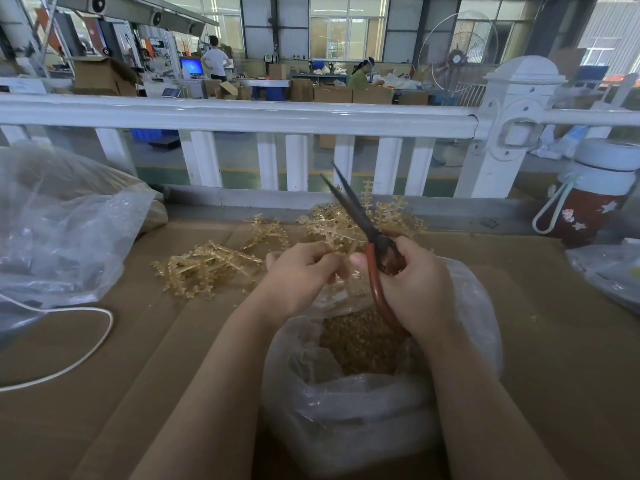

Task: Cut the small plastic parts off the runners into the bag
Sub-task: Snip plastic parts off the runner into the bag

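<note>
Scissors (360, 216) with red handles sit in the right hand (415, 285), its grip curled round the handles, the dark blades slightly parted and pointing toward the upper middle of the frame. The left hand (304, 271) pinches a tan runner (341, 242) just beside the blades, directly above the open clear bag (349, 403) at lower centre, which holds a mass of small tan parts (360, 344). More runners (204, 268) lie heaped on the cardboard-covered bench (554, 341), left of the hands and behind them. A crumpled plastic bag (65, 223) fills the left edge; a red bottle (588, 199) stands at right.
</note>
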{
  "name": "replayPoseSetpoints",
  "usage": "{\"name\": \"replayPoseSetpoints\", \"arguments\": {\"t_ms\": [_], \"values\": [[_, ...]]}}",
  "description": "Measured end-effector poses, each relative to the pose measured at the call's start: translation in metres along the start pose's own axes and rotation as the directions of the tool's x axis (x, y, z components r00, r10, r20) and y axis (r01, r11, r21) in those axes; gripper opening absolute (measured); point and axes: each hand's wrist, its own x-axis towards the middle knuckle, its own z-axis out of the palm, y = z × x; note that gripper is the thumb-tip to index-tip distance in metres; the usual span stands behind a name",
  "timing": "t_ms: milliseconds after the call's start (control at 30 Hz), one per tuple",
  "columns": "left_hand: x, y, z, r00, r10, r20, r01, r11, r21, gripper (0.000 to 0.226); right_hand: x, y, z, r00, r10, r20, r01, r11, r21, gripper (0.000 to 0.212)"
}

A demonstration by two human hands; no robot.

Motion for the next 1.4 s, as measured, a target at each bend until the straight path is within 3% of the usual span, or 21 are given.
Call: {"name": "replayPoseSetpoints", "arguments": {"t_ms": [100,233,400,567,767,900,1000,1100,1233,1400], "values": [[0.0,0.0,0.0,0.998,0.018,0.068,-0.021,0.999,0.043,0.036,0.002,0.002,0.002,0.995,0.088,-0.041,-0.083,0.99,0.11,0.038],[0.0,-0.001,0.002,0.993,0.023,0.117,-0.029,0.999,0.045,0.036,0.005,0.008,0.002,0.994,0.1,-0.046,-0.094,0.989,0.112,0.025],[0.002,-0.009,0.003,0.999,0.035,0.001,-0.035,0.996,-0.086,0.02,0.007,0.011,0.006,0.991,0.133,-0.01,-0.13,0.979,0.157,0.018],[0.003,-0.015,0.003,0.998,0.038,-0.044,-0.054,0.89,-0.453,0.007,0.009,0.012,0.004,0.987,0.16,-0.001,-0.158,0.975,0.156,0.02],[0.007,-0.015,0.004,0.997,-0.006,-0.081,-0.035,0.867,-0.497,0.012,0.006,0.005,0.004,0.995,0.104,0.007,-0.104,0.994,-0.011,0.027],[0.008,-0.014,0.005,0.974,-0.077,-0.215,-0.029,0.892,-0.451,0.014,0.003,0.001,0.003,0.991,0.087,-0.099,-0.095,0.992,-0.083,0.038],[0.009,-0.017,0.003,0.94,-0.123,-0.318,-0.021,0.911,-0.413,0.011,0.0,-0.004,-0.001,0.985,-0.029,-0.167,0.019,0.998,-0.058,0.043],[0.009,-0.02,0.0,0.926,-0.13,-0.353,-0.03,0.91,-0.414,0.012,-0.002,-0.007,-0.003,0.991,-0.101,-0.086,0.097,0.994,-0.049,0.044],[0.009,-0.02,-0.003,0.937,-0.104,-0.332,-0.051,0.903,-0.426,0.013,0.001,-0.001,0.001,0.992,-0.049,0.119,0.071,0.979,-0.189,0.054],[0.009,-0.018,-0.002,0.957,-0.066,-0.284,-0.084,0.871,-0.484,0.028,0.003,0.002,0.001,0.987,-0.07,0.144,0.104,0.964,-0.245,0.06]]}}
